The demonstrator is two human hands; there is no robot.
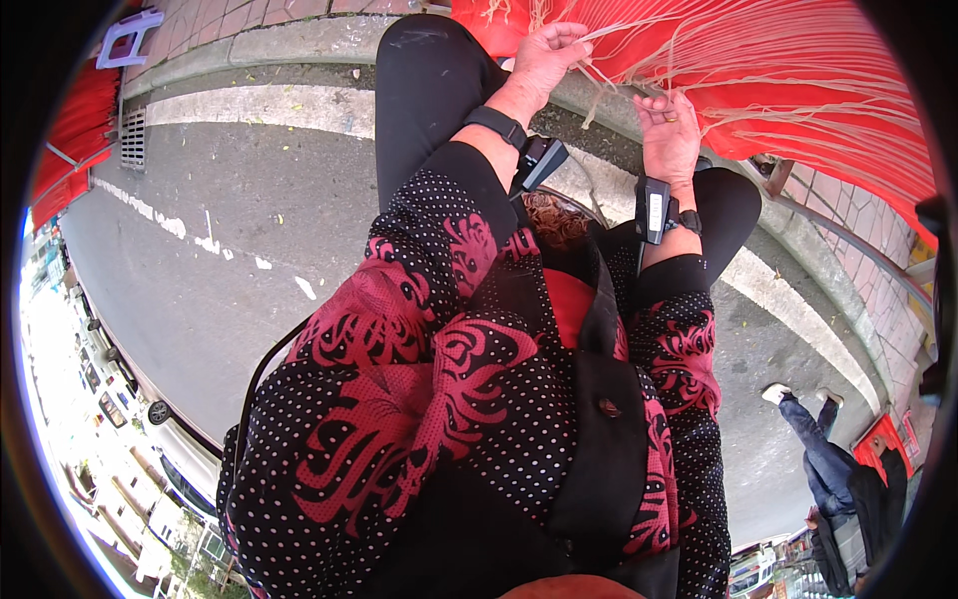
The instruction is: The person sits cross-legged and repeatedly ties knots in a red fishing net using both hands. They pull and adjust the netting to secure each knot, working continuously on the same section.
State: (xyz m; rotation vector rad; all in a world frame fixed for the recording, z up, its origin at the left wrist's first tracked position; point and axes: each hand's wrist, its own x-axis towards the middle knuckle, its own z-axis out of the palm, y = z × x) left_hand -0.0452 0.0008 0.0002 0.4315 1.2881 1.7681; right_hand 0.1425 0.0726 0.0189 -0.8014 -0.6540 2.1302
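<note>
Many thin beige cords [786, 82] fan out over a bright red cloth [756, 138], which is spread across the top right in front of me. My left hand [550, 56] pinches a few of the cords between thumb and fingers near the cloth's near edge. Lower and to the right, my right hand [668, 131], palm up with curled fingers, holds a cord that runs between the two hands. A knotted, frayed cord end [591, 112] hangs between them. Each wrist bears a dark strap with a black device.
Under the cloth at right runs a metal bar [853, 232]. A curb [299, 41] borders the asphalt road [262, 195]. A purple plastic stool [129, 37] and a drain grate [133, 138] lie left. A person in jeans [823, 472] is at lower right; cars stand lower left.
</note>
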